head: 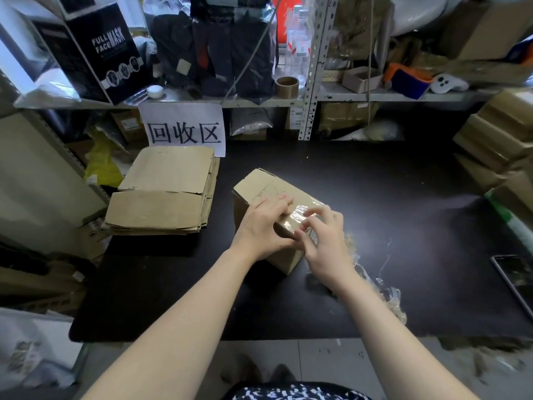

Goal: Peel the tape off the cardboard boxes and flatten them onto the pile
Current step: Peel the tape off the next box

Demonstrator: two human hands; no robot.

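Left of the cardboard box, well apart, lies the pile of flattened boxes. The box stands mid-table on the black table. On the box's top, the left hand presses with fingers straight and flat. The right hand, fingers curled, pinches the clear tape at the box's near edge. Right of the box lie crumpled tape scraps.

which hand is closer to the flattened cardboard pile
Left. The left hand presses the box top on the side facing the pile; the right hand picks at the tape farther from it.
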